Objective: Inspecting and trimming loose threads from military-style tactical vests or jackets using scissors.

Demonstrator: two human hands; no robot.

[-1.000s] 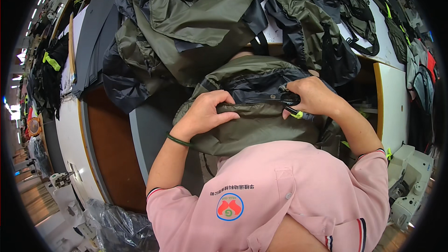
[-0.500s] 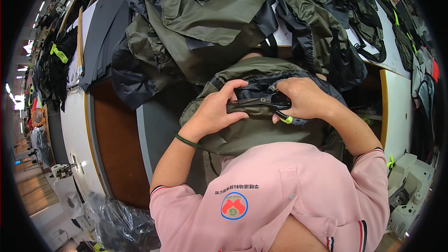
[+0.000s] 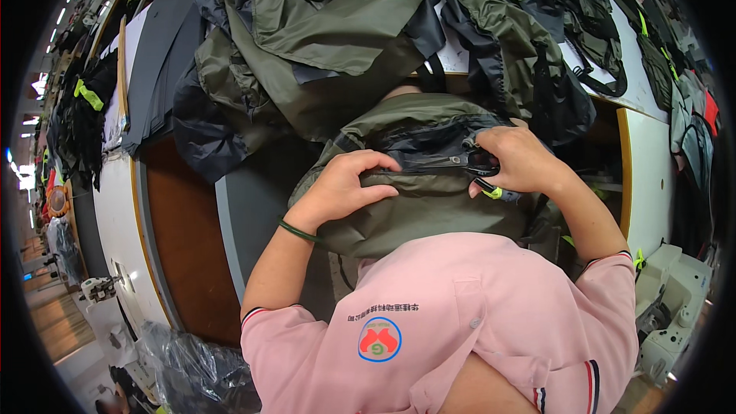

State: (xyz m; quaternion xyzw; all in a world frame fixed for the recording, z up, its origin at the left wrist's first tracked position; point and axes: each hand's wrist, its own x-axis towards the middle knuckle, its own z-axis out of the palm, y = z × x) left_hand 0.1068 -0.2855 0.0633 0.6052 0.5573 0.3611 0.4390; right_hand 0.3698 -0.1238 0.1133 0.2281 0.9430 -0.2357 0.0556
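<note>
An olive and black fabric bag [image 3: 437, 215] lies across my lap, with a dark slit-like opening along its upper part. My right hand [image 3: 517, 157] is closed round the black handles of a pair of scissors [image 3: 437, 161]. Their blades point left along the opening, towards my left hand. A small black piece with a yellow-green band [image 3: 491, 188] shows below the right fingers; whether it belongs to the scissors is unclear. At the left end of the opening, my left hand [image 3: 345, 188] grips the bag's edge, thumb on the olive front and fingers at the dark side.
Heaped olive and black fabric pieces [image 3: 337, 31] hang over the front of the white table [image 3: 452, 57]. Flat dark grey sheets [image 3: 157, 69] lie at its left. A white sewing machine [image 3: 663, 310] stands at right, and a clear plastic bag [image 3: 195, 360] of dark material sits lower left.
The scissors and my right hand have moved slightly right, with the blades now closer together. My left hand stays at the bag's edge. The whole view has shifted a little.
</note>
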